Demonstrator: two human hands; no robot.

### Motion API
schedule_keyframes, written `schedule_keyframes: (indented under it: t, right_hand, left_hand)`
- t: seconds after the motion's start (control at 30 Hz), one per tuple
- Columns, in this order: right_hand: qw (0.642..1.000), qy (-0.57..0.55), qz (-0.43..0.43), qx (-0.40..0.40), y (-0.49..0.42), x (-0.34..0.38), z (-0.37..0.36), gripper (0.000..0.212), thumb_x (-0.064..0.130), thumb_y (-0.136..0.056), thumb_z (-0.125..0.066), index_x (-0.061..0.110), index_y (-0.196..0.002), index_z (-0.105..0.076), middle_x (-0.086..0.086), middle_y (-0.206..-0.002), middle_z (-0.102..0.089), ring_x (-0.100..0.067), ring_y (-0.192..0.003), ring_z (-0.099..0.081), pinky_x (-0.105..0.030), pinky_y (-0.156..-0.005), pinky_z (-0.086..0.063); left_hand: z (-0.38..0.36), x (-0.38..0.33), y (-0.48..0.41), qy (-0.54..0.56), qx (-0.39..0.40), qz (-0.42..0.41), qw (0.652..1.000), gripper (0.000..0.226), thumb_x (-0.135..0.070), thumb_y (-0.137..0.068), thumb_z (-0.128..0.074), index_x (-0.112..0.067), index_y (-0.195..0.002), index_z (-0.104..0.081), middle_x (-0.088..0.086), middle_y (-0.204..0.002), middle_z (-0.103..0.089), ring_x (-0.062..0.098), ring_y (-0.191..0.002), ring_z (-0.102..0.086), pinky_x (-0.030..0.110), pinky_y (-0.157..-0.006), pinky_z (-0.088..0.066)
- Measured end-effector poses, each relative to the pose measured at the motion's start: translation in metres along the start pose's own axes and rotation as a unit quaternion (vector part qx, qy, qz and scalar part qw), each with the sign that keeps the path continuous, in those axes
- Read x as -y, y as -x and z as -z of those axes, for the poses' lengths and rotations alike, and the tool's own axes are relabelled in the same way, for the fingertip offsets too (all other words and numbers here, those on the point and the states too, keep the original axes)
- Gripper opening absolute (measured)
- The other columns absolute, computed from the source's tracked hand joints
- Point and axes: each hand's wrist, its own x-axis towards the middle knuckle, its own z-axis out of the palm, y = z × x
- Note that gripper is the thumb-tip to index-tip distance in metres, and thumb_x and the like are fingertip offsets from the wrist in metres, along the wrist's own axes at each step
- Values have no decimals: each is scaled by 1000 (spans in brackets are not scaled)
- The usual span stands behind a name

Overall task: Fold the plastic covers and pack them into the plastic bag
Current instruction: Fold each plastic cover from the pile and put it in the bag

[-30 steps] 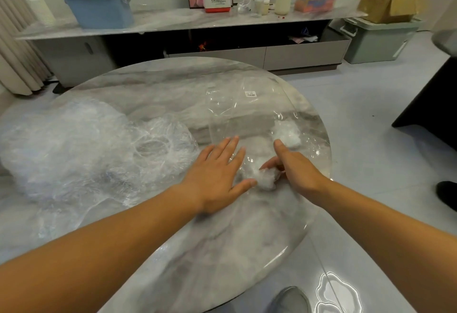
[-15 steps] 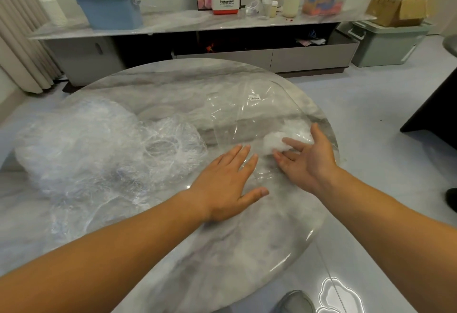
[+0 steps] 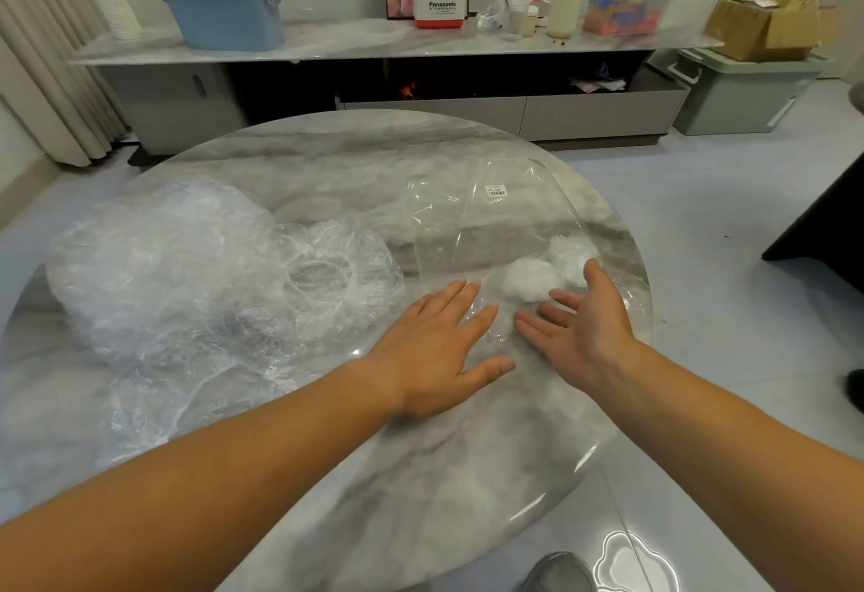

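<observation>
A clear plastic bag (image 3: 486, 217) with a small white label lies flat on the right part of the round marble table (image 3: 327, 161). Two folded white covers (image 3: 530, 278) sit bunched inside it, near its right side. My left hand (image 3: 439, 343) presses flat on the bag's near end, fingers straight. My right hand (image 3: 584, 325) lies palm up with straight fingers, just in front of the folded covers. A loose heap of crumpled clear plastic covers (image 3: 187, 278) fills the table's left side.
Behind the table runs a low marble-topped cabinet (image 3: 374, 40) with a blue tub (image 3: 224, 7), boxes and bottles. A green storage bin (image 3: 743, 91) with a cardboard box stands at the far right. The table's edge is close to my right hand.
My right hand let go of the folded white cover, pushed it deeper into the bag beside the other one and turned palm up. My left hand stayed flat on the bag.
</observation>
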Motion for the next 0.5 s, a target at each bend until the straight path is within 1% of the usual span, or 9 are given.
schedule_keyframes:
  t: [0.07,0.13,0.2,0.23,0.3,0.37,0.43,0.5]
  right_hand:
    - [1000,18,-4,-3,-1,1,-2,63,59,-102,-44,0,-118,-56,-24,-130,-49,-41,-113,-58,-50,-104,-50]
    - [1000,8,-8,5,-4,2,-6,67,59,-103,-41,-4,-119,-56,-25,-130,-53,-41,-117,-57,-47,-101,-50]
    - [1000,-20,-13,20,-9,4,-7,72,60,-103,-39,-6,-128,-52,-25,-134,-54,-41,-127,-54,-47,-100,-48]
    - [999,-35,-15,30,-11,6,-7,76,62,-102,-39,-6,-135,-48,-25,-138,-53,-41,-131,-52,-47,-102,-47]
    - [997,-55,-16,47,-13,9,-7,83,64,-100,-39,-4,-148,-37,-24,-149,-47,-40,-137,-47,-48,-109,-43]
    - [997,-51,-14,56,-8,11,-8,84,63,-100,-40,-1,-154,-29,-24,-153,-42,-41,-140,-44,-48,-110,-42]
    - [999,-23,-4,39,2,9,-8,80,58,-102,-44,0,-154,-29,-26,-147,-46,-43,-133,-50,-47,-106,-47]
    - [1000,17,16,6,17,7,-4,72,50,-104,-47,1,-154,-29,-26,-135,-53,-41,-120,-58,-46,-104,-50]
  left_hand:
    - [0,0,1,-1,-1,-2,1000,80,-74,-94,-14,-32,-161,-3,-2,-169,14,12,-153,18,38,-126,2]
    - [1,1,2,-1,-1,-4,1000,82,-75,-92,-13,-31,-161,-2,-2,-169,14,12,-153,18,38,-126,2]
    - [1,1,2,0,0,-6,1000,81,-74,-93,-13,-31,-161,-2,-2,-169,14,12,-153,18,38,-126,3]
    - [2,1,2,0,1,-6,1000,80,-74,-94,-14,-31,-161,-3,-2,-169,14,12,-153,18,38,-126,3]
    - [2,2,1,5,8,-4,1000,79,-73,-95,-15,-32,-161,-6,-1,-168,14,13,-153,19,38,-126,3]
    - [4,1,4,15,19,-7,1000,76,-72,-96,-17,-33,-161,-10,-1,-168,17,12,-152,23,38,-126,6]
    - [7,0,9,26,18,-17,999,72,-70,-97,-20,-34,-160,-15,-1,-167,20,12,-151,26,38,-125,8]
    - [13,0,19,29,-4,-23,999,70,-68,-99,-23,-34,-159,-20,-1,-167,21,11,-150,27,37,-125,8]
